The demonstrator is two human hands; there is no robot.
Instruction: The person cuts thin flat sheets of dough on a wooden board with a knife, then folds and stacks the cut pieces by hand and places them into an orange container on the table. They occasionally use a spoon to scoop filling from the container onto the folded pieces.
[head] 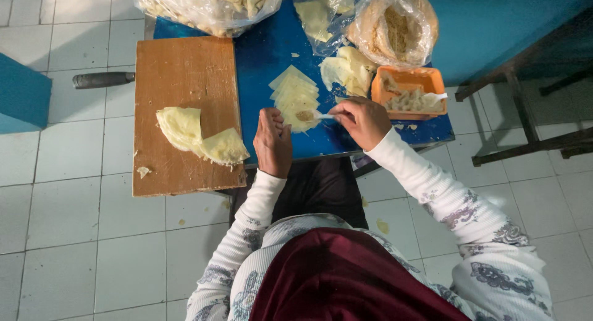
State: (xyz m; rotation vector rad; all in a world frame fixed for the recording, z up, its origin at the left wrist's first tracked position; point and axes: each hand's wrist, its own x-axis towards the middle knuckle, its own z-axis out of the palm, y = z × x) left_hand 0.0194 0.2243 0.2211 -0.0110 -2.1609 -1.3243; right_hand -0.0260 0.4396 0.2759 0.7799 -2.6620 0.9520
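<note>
My right hand (361,120) grips a small white spoon (322,116) whose tip rests over a dab of brownish filling (304,115) on the top sheet of a fanned stack of pale square dough wrappers (295,95). The stack lies on a small blue table (259,55). My left hand (272,142) sits at the stack's left edge with fingers loosely curled, touching the wrapper's corner. An orange tub (409,92) of filling stands just right of my right hand.
A wooden board (182,80) at the left carries folded dough sheets (197,136) and a scrap. Clear bags of dough pieces (207,3) and crumbs (395,28) crowd the table's far edge. A dark knife handle (102,79) pokes out left. A dark bench frame (531,117) stands at right.
</note>
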